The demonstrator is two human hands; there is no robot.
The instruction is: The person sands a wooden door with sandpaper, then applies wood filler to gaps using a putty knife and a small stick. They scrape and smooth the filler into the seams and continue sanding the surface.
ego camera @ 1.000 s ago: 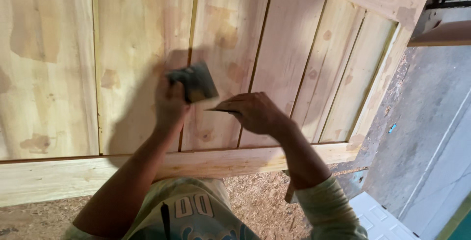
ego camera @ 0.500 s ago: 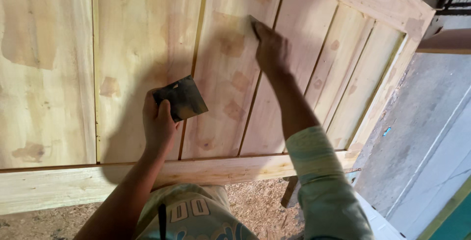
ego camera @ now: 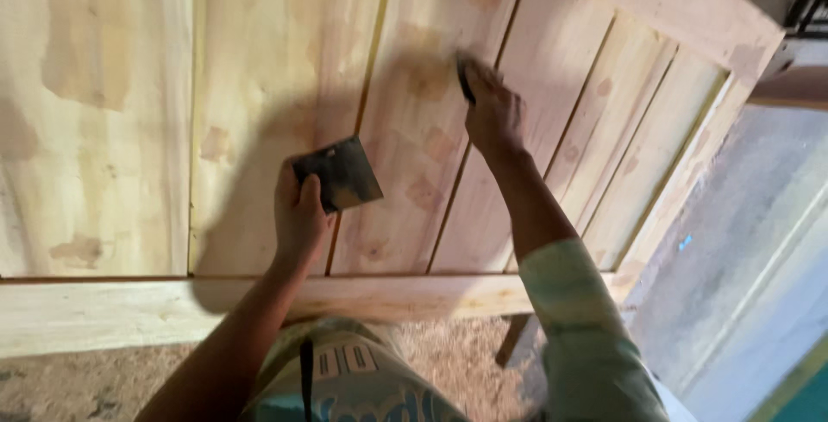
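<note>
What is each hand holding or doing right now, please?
Left hand: closed on a dark flat scraper plate.
Right hand: closed on a small dark tool.

I see a dark, flat square plate (ego camera: 338, 172), smeared and worn, pinched at its near left corner between the fingers (ego camera: 309, 193) of my left hand (ego camera: 300, 215), tilted with its far corner pointing away from them. A thin dark blade (ego camera: 465, 78) sticks out just beyond the fingers (ego camera: 487, 85) of my right hand (ego camera: 494, 116), its edge pressed on the pale wooden door panel (ego camera: 414, 129) under them.
</note>
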